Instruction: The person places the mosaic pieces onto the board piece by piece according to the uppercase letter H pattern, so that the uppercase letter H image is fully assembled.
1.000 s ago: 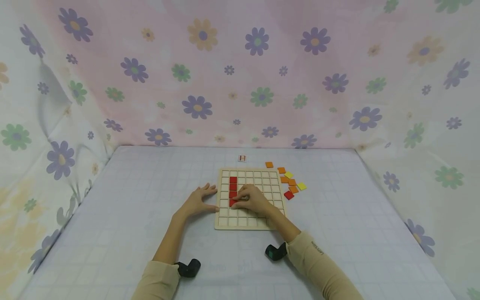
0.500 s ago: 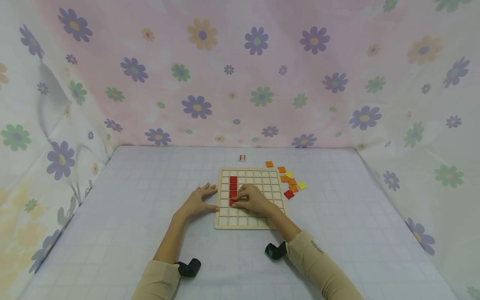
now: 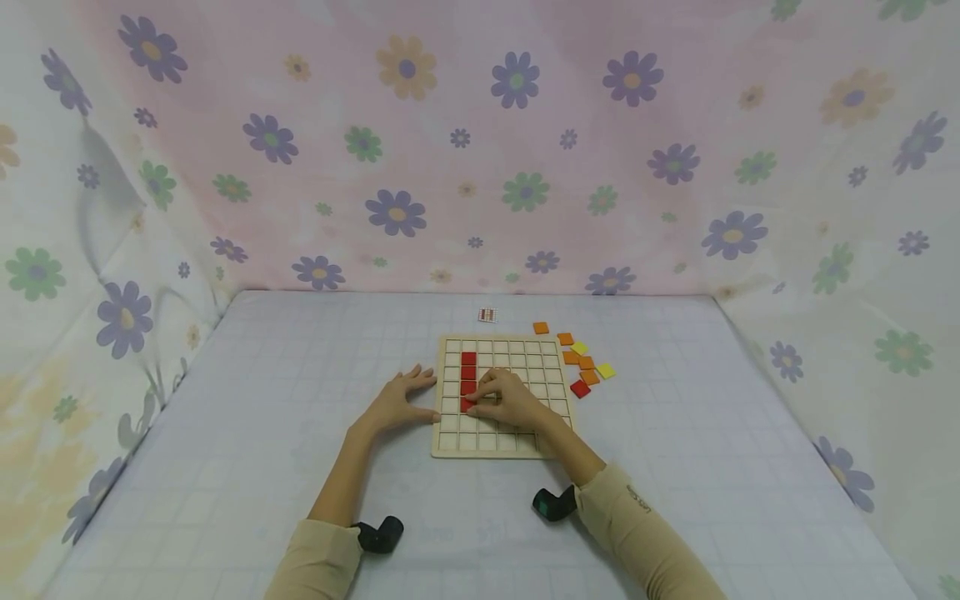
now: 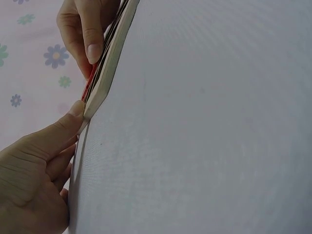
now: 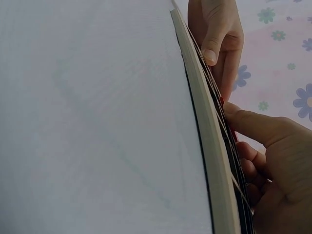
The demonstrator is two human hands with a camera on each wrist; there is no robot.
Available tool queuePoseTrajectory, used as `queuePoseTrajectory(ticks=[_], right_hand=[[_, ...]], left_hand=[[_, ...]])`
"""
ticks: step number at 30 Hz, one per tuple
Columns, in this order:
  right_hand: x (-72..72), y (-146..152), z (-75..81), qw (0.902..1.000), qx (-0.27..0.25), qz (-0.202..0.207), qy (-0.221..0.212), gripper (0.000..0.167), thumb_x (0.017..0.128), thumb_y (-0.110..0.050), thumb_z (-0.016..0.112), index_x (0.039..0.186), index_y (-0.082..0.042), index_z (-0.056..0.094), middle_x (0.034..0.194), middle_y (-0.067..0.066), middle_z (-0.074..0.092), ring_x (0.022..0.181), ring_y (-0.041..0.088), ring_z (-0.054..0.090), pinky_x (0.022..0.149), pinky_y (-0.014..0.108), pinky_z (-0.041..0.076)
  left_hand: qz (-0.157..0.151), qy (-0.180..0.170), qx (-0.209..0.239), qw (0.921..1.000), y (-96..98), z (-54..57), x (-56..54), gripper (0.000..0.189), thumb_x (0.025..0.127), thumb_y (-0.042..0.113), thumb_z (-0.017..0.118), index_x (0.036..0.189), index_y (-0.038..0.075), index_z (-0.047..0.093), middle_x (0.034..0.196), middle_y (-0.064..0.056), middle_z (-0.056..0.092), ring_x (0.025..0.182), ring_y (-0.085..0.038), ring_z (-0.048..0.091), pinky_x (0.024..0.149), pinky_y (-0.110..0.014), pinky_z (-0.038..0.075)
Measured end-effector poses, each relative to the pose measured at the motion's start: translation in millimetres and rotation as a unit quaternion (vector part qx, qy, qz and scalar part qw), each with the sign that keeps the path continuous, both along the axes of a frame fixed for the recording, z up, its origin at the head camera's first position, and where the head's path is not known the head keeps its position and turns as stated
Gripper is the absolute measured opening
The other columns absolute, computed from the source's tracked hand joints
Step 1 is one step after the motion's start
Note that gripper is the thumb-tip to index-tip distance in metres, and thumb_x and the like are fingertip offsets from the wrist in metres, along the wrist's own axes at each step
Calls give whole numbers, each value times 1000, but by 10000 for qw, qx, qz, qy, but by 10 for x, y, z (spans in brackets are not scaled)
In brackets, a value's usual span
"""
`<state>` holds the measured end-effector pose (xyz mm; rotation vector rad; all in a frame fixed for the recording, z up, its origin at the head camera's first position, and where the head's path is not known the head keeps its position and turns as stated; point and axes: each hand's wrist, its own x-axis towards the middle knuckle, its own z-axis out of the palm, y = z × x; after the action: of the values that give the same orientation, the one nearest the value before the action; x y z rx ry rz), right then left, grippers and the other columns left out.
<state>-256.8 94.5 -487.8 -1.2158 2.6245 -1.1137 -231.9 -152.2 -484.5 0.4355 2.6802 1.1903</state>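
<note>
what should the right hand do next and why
Probably press the lowest red tile down into its cell: the right hand holds it, in line with three other red tiles, while the left hand touches the left edge of the board, perhaps steadying it.

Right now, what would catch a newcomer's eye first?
Likely the line of red tiles on the wooden board, second column from the left, the right hand at its near end. Then the loose orange tiles, yellow tiles and one red tile by the board's right edge and far right corner.
</note>
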Motion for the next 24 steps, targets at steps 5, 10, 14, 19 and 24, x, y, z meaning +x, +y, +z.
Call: queuePoseTrajectory(ticks=[5, 10, 14, 19, 24], right_hand=[[2, 2, -8, 10000, -49, -52, -16, 24, 80, -21, 75, 99, -6, 75, 91, 3, 60, 83, 14, 50, 70, 25, 43], [10, 9, -41, 9998, -116, -173, 7, 23, 81, -22, 74, 100, -9, 75, 97, 3, 62, 91, 17, 54, 77, 29, 45], [9, 13, -60, 9996, -133, -232, -29, 22, 81, -23, 74, 100, -11, 75, 99, 3, 63, 94, 18, 55, 80, 31, 45], [3, 15, -60, 9995, -174, -229, -110, 21, 81, -22, 75, 98, -10, 75, 99, 4, 63, 93, 18, 55, 79, 30, 47], [-1, 35, -51, 9990, -255, -225, -298, 23, 81, -22, 74, 101, -9, 74, 99, 2, 64, 93, 16, 56, 80, 29, 48]], left_hand=[[5, 34, -28, 10000, -1, 12, 5, 74, 72, 31, 81, 134, 4, 51, 145, -11, 41, 142, -30, 20, 118, -48, 8], [-39, 107, -18, 9999, 0, 10, 3, 73, 72, 30, 81, 134, 2, 52, 144, -13, 41, 141, -31, 22, 117, -48, 9], [-48, 153, -1, 9999, 0, 3, 0, 73, 73, 30, 80, 133, 2, 52, 144, -13, 42, 141, -33, 22, 117, -51, 11], [-34, 154, 15, 9999, -5, 0, 1, 73, 73, 30, 81, 134, 2, 52, 144, -13, 42, 141, -34, 22, 116, -51, 11], [-65, 205, -4, 9998, -3, -6, -3, 73, 73, 31, 80, 133, 2, 52, 143, -13, 43, 140, -32, 23, 117, -49, 10]])
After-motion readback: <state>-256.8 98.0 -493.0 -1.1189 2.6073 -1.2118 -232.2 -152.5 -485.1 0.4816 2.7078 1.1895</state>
